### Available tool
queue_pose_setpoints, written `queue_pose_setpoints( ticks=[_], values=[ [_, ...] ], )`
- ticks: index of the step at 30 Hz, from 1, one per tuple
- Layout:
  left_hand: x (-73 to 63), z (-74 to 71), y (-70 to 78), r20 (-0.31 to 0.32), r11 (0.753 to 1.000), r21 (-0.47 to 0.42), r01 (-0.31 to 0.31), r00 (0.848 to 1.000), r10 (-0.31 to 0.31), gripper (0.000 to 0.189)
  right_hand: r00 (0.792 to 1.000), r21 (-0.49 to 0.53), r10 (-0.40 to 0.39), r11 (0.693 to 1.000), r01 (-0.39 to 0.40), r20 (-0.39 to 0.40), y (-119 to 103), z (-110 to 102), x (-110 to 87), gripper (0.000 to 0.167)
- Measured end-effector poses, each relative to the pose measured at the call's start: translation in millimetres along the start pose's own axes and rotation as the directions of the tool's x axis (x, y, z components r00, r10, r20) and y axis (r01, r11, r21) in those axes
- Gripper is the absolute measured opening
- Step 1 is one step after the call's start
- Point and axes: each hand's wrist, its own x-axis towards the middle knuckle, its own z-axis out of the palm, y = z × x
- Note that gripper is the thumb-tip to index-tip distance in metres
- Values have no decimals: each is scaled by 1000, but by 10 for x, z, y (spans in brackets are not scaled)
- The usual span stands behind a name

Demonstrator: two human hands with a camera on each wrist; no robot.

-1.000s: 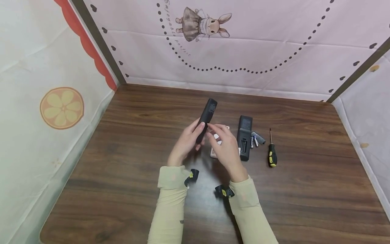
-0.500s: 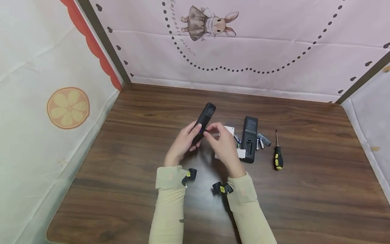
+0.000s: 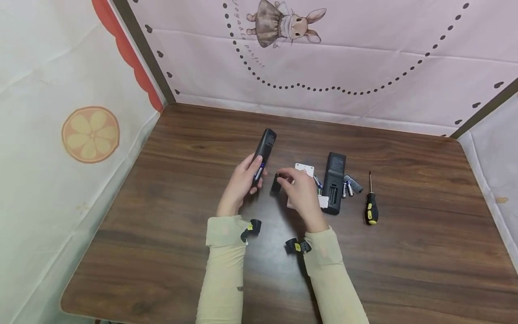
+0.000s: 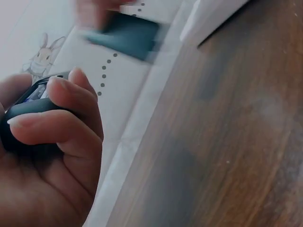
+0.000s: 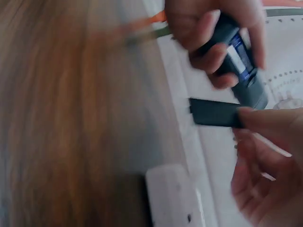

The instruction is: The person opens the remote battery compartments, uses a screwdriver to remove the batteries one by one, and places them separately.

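A black remote control (image 3: 265, 144) is gripped in my left hand (image 3: 242, 180), held tilted above the table with its back showing. Its battery compartment is uncovered, and blue-and-silver batteries (image 5: 240, 59) show inside it in the right wrist view. Between thumb and fingers, my right hand (image 3: 301, 191) pinches a small black battery cover (image 3: 276, 183), apart from the remote. In the left wrist view the cover (image 4: 132, 35) is blurred. Beneath the right hand lies a white device (image 3: 304, 169), partly hidden by that hand.
A second black remote (image 3: 335, 173) lies face down with its compartment uncovered. Around it are loose batteries (image 3: 350, 188), a grey cover (image 3: 354, 183) and a white cover piece (image 3: 323, 201). Farther right is a black-and-yellow screwdriver (image 3: 371, 209). Fabric walls border the wooden table (image 3: 162, 252).
The battery cover has come off the remote in my right hand and moved right, exposing the batteries. My left hand has shifted slightly left with the remote.
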Motion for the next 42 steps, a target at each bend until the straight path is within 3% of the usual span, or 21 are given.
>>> queue_pose_setpoints(
  ticks=[3,6,11,19,24,28,36,39,42],
  values=[
    [7,6,10,6,1000,-18,7,1000,-6,36,997,-114,12,994,-4,71,47,28,1,18],
    [11,18,8,13,1000,-8,7,1000,-7,36,994,-164,9,986,9,112,72,60,-7,18],
    [7,33,0,14,1000,4,16,1000,-16,36,995,-205,0,979,20,96,102,95,-29,20],
    [32,54,-48,33,999,45,26,999,-28,39,991,-338,-29,938,71,127,127,126,-50,33],
    [12,75,-24,39,998,54,32,999,-34,37,992,-358,-23,931,67,126,130,137,-53,36],
    [17,72,-41,43,998,61,31,999,-34,37,992,-301,-35,951,69,119,151,103,-59,40],
    [27,84,-76,51,997,70,38,998,-42,38,1000,-157,24,987,-24,0,189,-314,-127,39],
    [33,99,-75,53,997,66,36,998,-40,38,995,-128,55,990,-66,-87,327,-566,-167,38],
    [31,111,-67,54,997,71,41,998,-45,37,977,-112,125,983,-146,-174,549,-836,-231,37]
  ],
)
